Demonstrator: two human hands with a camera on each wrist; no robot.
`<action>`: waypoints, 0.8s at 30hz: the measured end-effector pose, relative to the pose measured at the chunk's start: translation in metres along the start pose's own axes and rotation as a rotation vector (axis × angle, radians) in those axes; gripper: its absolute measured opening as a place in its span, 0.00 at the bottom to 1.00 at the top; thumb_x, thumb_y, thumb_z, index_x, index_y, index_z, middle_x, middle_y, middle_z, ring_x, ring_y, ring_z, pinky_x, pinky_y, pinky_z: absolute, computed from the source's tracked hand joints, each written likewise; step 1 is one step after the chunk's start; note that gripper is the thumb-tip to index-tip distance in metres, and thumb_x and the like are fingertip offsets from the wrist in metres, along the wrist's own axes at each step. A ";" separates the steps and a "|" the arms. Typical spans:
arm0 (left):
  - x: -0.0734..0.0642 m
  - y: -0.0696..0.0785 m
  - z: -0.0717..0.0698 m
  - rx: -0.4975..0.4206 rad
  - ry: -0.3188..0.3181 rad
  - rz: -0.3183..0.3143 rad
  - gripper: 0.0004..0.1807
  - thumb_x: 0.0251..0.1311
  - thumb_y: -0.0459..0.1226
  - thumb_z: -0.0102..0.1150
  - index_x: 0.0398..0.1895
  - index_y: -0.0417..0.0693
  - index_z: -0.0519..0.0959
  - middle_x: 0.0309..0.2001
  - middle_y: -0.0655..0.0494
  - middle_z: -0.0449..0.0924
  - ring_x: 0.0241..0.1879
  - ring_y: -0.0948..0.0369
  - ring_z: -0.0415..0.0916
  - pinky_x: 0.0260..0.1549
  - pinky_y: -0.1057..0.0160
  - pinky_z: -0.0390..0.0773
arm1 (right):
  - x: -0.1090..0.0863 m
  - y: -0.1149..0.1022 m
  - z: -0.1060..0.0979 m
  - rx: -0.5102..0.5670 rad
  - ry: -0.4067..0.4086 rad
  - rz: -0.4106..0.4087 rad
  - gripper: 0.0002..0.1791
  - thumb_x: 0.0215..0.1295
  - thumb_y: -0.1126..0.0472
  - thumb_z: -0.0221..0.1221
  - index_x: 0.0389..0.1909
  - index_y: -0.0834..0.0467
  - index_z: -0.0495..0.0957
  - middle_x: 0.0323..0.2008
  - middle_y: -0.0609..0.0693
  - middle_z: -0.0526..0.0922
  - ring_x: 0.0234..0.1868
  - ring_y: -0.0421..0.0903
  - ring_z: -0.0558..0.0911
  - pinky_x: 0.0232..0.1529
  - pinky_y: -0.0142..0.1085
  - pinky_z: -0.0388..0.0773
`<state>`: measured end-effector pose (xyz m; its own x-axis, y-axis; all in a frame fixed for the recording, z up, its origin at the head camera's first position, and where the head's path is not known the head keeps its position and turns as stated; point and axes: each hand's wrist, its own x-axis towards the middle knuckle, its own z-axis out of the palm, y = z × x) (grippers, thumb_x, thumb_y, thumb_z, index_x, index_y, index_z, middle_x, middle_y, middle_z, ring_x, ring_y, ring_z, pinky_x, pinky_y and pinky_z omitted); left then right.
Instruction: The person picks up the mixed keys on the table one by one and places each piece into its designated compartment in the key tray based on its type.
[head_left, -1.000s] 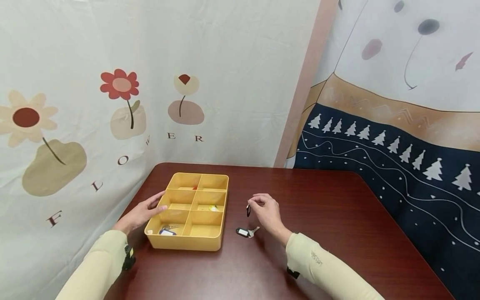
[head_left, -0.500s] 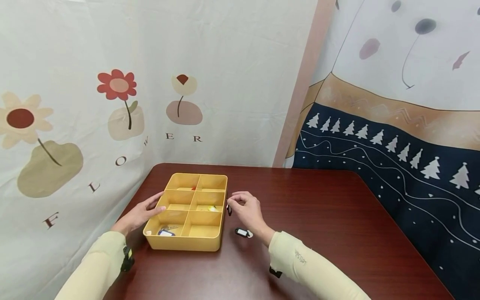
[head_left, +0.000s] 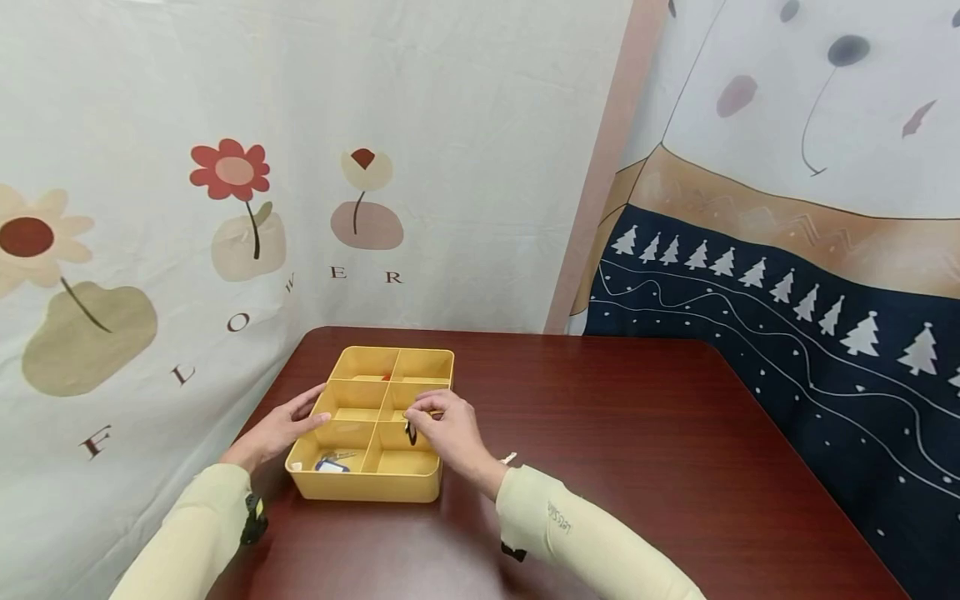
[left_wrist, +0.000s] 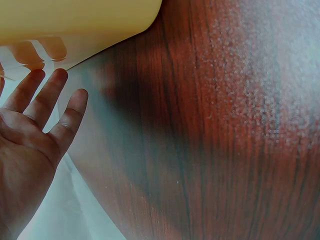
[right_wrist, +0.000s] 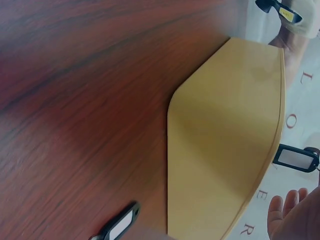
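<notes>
My right hand (head_left: 448, 429) is over the right side of the yellow six-compartment box (head_left: 363, 488). Its thumb and fingertips pinch a black key tag (head_left: 411, 432), which hangs over the near right compartment. In the right wrist view this key tag (right_wrist: 295, 158) shows a white label in a black frame. My left hand (head_left: 281, 429) rests against the box's left side, thumb at the rim. In the left wrist view its fingers lie extended beside the box wall (left_wrist: 100, 25). A blue key tag (head_left: 332, 466) with keys lies in the near left compartment.
Another black key tag (right_wrist: 120, 225) lies on the table right of the box; in the head view my right wrist hides most of it, with a key tip (head_left: 509, 458) showing. Something red (head_left: 386, 377) sits in the far left compartment. A printed curtain (head_left: 465, 208) hangs behind the table.
My right hand has carried the black key tag leftward from above the table to over the box. My left hand has stayed at the box's left side.
</notes>
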<state>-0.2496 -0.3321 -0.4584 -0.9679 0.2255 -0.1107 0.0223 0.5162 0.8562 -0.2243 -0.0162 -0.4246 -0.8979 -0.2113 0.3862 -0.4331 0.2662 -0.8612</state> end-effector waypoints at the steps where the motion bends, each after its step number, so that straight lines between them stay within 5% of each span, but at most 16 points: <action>1: 0.000 0.000 0.000 0.004 0.000 0.001 0.44 0.72 0.47 0.55 0.80 0.42 0.43 0.73 0.28 0.50 0.70 0.35 0.55 0.62 0.38 0.65 | 0.000 0.000 0.003 0.000 -0.003 -0.001 0.05 0.61 0.62 0.67 0.27 0.57 0.88 0.41 0.44 0.85 0.46 0.39 0.82 0.45 0.37 0.81; 6: 0.001 -0.001 -0.001 0.032 0.008 -0.013 0.43 0.72 0.48 0.54 0.80 0.44 0.44 0.73 0.29 0.50 0.70 0.35 0.54 0.63 0.37 0.63 | 0.000 -0.001 0.016 -0.015 -0.018 0.000 0.05 0.61 0.61 0.67 0.28 0.56 0.88 0.41 0.43 0.85 0.46 0.38 0.81 0.46 0.42 0.82; 24: -0.002 0.002 -0.002 0.006 0.000 -0.031 0.45 0.72 0.50 0.54 0.80 0.44 0.43 0.73 0.28 0.50 0.70 0.35 0.55 0.62 0.36 0.63 | 0.003 0.002 0.030 -0.087 -0.060 0.050 0.04 0.61 0.58 0.67 0.32 0.52 0.89 0.42 0.41 0.84 0.48 0.40 0.80 0.45 0.30 0.76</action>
<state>-0.2477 -0.3331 -0.4560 -0.9683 0.2090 -0.1369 -0.0060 0.5282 0.8491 -0.2255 -0.0447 -0.4345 -0.9135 -0.2506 0.3205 -0.3950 0.3576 -0.8462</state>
